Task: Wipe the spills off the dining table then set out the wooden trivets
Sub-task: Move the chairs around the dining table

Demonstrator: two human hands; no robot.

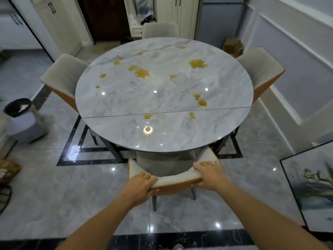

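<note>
A round grey marble dining table fills the middle of the head view. Several yellow-brown spills lie on it; the largest ones are at the far right and left of centre, with smaller ones near the front seam. The near chair is tucked under the table's front edge. My left hand grips the left end of its backrest. My right hand grips the right end. No cloth or wooden trivets are in view.
Three more grey chairs stand around the table, at the left, far side and right. A bin with a black liner is on the floor at left. A framed painting leans at right.
</note>
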